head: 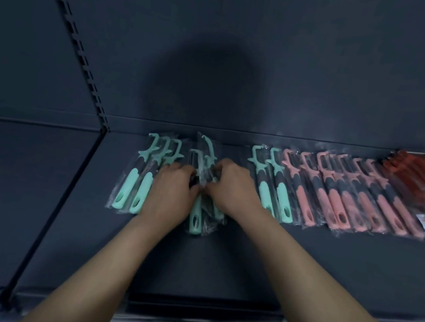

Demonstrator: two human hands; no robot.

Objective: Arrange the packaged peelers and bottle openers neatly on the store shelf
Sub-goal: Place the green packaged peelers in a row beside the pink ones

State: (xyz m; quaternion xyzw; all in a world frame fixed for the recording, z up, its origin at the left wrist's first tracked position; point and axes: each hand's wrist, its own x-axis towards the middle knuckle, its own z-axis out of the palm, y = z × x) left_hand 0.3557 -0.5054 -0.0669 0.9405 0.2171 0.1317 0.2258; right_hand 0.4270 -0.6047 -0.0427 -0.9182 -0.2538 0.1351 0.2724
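Both hands at mid-shelf: left hand (174, 189) and right hand (233, 188), fingers curled round a loose bundle of mint peelers (195, 220) toward the shelf's (219, 258) back edge. Looks like squaring-up; next, lay them flat in the gap left of the pink peelers (337, 204).

Arms: both bare, stretched forward, angled inward.
Left hand (173, 191): palm down, fingers curled on the mint peeler packets (195, 219).
Right hand (232, 186): palm down, fingers curled on the same packets.
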